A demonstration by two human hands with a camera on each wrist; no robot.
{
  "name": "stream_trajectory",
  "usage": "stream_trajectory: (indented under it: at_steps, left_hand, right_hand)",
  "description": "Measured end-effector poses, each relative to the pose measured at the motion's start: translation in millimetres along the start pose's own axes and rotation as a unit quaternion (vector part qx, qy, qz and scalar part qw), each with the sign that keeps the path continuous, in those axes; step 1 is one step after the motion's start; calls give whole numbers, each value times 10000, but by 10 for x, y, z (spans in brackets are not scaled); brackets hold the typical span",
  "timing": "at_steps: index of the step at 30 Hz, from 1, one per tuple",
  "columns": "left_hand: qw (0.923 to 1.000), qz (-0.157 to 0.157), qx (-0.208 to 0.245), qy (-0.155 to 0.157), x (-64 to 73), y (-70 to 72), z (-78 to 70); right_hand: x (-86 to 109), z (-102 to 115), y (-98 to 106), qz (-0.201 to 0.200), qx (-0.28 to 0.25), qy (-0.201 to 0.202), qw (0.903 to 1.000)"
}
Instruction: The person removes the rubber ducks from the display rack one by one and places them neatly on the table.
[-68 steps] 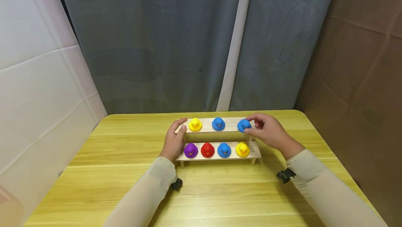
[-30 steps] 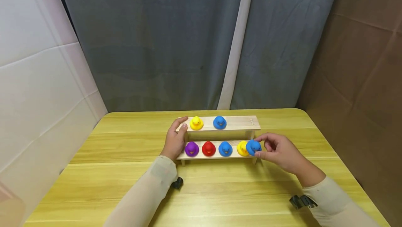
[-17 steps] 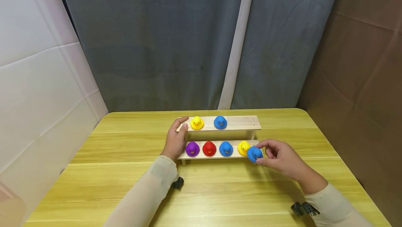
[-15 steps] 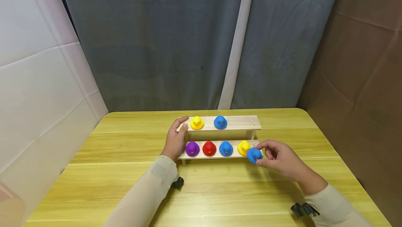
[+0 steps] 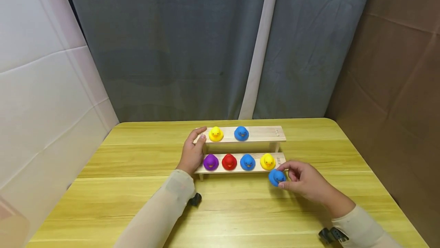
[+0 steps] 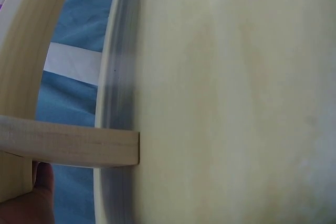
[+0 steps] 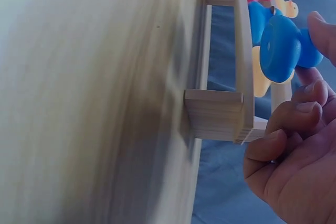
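Observation:
Between thumb and forefinger, my right hand [image 5: 304, 181] pinches a blue rubber duck [image 5: 276, 177] just in front of the lower shelf's right end. The right wrist view shows that blue duck [image 7: 283, 49] held clear of the table, its flat base visible. My left hand [image 5: 191, 152] grips the left end of the upper shelf [image 5: 262, 134] of a two-step wooden stand. On that shelf sit a yellow duck [image 5: 215, 134] and a blue duck [image 5: 241, 133]. Along the lower shelf [image 5: 220, 171] stand a purple duck [image 5: 211, 162], a red duck [image 5: 229, 162], another blue duck [image 5: 247, 162] and another yellow duck [image 5: 267, 161].
The wood-grain table [image 5: 137, 187] extends around the stand. Grey curtain [image 5: 172, 49] hangs behind it, with white cloth [image 5: 44, 87] on the left and brown cloth [image 5: 388, 87] on the right. A stand leg [image 6: 94, 142] crosses the left wrist view.
My right hand has taken the blue duck from the upper shelf's right end and brought it down and forward, past the lower shelf. My left hand has kept its place on the stand.

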State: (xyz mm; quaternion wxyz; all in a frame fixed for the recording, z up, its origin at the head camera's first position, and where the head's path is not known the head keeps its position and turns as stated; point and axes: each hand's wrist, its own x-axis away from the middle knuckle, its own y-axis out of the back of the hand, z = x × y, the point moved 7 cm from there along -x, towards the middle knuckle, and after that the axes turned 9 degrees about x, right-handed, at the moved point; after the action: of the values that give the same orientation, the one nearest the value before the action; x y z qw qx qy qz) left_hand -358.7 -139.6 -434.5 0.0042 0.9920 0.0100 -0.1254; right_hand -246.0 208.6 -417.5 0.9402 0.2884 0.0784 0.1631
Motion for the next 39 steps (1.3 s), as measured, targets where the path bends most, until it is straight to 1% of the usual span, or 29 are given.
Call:
stream_trajectory:
  at_steps: [4, 11, 20, 27, 39]
  left_hand:
    - [10000, 1, -8, 28, 8, -6, -3]
    - [10000, -29, 55, 48, 6, -8, 7]
    - [10000, -25, 32, 19, -3, 3, 17]
    - [10000, 4, 8, -9, -1, 1, -3]
    - [9999, -5, 116, -65, -14, 1, 15]
  right_hand:
    - [-4, -34, -23, 68, 60, -160, 9998]
    - [-6, -91, -67, 134, 257, -158, 9995]
    - [-19, -157, -130, 349, 365, -318, 9982]
    - [-32, -172, -155, 428, 451, -410, 9972]
    - [-58, -184, -262, 772, 524, -594, 9939]
